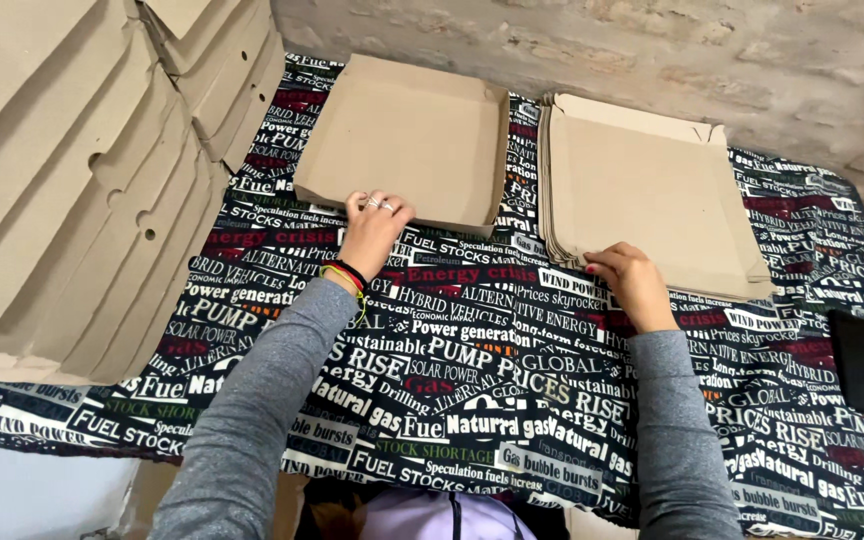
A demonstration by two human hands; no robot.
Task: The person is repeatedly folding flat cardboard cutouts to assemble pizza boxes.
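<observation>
Left hand (372, 225) presses its fingers flat on the near wall of the folded cardboard tray (402, 140) on the tabletop (472, 370). Right hand (634, 280) curls its fingertips under the near edge of the stack of flat cardboard sheets (652, 190), just beside the tray.

Parts hidden or cut off at the table

The leaning cardboard stack (72, 180) runs past the left and top edges — its full extent is unseen; right hand (632, 280) fingertips tuck under the flat sheets (652, 190); a dark object (860, 362) is indistinct.

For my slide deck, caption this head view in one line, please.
Left hand on a folded cardboard tray; right hand at a stack of flat blanks.
</observation>
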